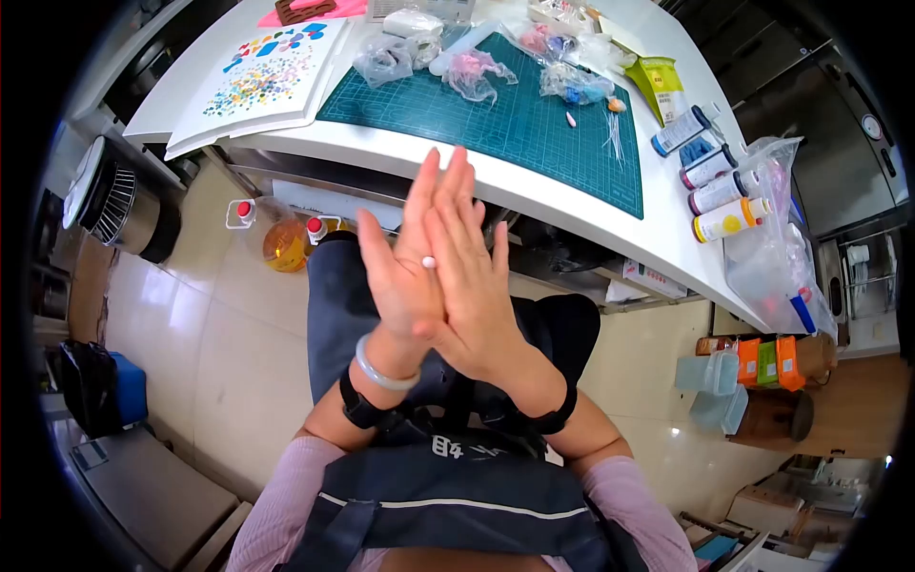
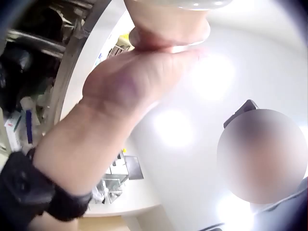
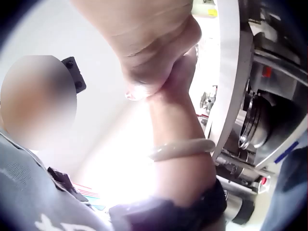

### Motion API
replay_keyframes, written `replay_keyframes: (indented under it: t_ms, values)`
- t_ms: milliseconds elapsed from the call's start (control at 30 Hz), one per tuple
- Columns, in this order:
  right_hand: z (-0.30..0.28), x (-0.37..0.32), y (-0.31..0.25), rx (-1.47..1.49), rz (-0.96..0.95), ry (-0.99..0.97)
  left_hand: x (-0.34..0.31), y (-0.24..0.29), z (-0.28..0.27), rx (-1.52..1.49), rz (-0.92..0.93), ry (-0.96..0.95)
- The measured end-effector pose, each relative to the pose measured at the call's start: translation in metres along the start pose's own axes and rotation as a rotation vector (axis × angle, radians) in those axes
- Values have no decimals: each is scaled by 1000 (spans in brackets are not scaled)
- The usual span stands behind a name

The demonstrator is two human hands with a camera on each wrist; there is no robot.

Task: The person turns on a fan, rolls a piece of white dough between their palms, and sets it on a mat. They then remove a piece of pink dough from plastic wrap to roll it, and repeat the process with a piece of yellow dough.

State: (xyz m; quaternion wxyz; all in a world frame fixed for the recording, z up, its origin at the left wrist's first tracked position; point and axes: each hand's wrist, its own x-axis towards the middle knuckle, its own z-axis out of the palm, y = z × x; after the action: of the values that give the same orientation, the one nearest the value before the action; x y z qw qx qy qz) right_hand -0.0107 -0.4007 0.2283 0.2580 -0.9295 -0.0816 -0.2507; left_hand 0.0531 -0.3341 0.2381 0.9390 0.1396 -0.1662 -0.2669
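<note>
The bench (image 1: 667,191) runs across in front of me, and on it lies the green mat (image 1: 477,119), with a white sheet (image 1: 303,102) scattered with coloured bits just beside its left end. Out ahead of the bench's near edge, over my lap, my left hand (image 1: 398,286) and right hand (image 1: 472,300) lie against each other, overlapping along their inner sides. My fingers (image 1: 424,188) are stretched out straight on both, pointing toward the mat and curled round nothing. To the right of the mat lie several bottles (image 1: 726,222), and clear-wrapped lumps (image 1: 475,69) sit along its far side. Round my left wrist goes a pale bangle (image 1: 386,382). A slim pink piece (image 1: 571,120) lies on the mat. Smallest is the white ball (image 1: 428,262), on my left palm, right by the right hand's edge.
</note>
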Motion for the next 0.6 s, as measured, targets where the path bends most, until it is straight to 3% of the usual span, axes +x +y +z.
replay_keyframes:
  t_ms: [100,167,233,300,433,500,600]
  values:
    - [6,-15,-18,79,-54,-98,16,18,-10,-200,126,5]
    - [8,-16,-21,111,-30,-143,15,16,-14,-75,167,62]
    - [11,-2,-4,-10,-5,6,6,3,-8,-25,58,21]
    - [0,8,7,-22,0,-10,4,-2,-6,-118,-48,35]
    - [7,-11,-13,36,-11,-155,16,8,-19,-176,68,76]
    - [11,-6,-2,-117,9,-84,11,1,-19,-312,-101,-8]
    - [-6,9,8,-51,35,-3,11,0,-12,-396,-159,-26]
